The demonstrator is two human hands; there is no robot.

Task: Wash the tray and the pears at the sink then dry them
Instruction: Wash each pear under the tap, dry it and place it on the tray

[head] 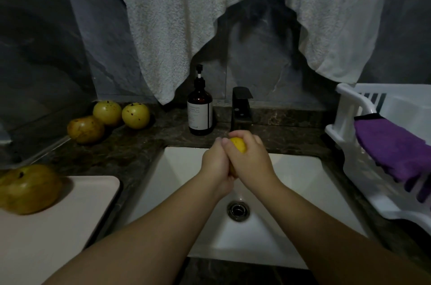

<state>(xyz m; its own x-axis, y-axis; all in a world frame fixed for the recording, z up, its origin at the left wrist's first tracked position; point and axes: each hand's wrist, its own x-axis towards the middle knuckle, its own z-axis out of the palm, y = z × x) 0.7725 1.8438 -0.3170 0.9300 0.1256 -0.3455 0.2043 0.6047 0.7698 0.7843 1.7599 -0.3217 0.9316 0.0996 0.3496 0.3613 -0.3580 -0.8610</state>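
A yellow pear (239, 143) is clasped between both hands over the white sink (303, 175), just below the black tap (241, 107). My left hand (215, 163) cups it from the left and below. My right hand (250, 156) wraps over it from the right, so only its top shows. Three more pears (107, 113) (136, 115) (85, 129) lie on the dark counter at the back left. Another pear (29, 188) sits on a pale pink tray (70, 210) at the front left.
A brown pump bottle (200, 110) stands left of the tap. A white dish rack (363, 145) on the right holds a purple cloth (394, 147). White towels (177, 16) hang on the wall behind. The drain (238, 210) lies under my wrists.
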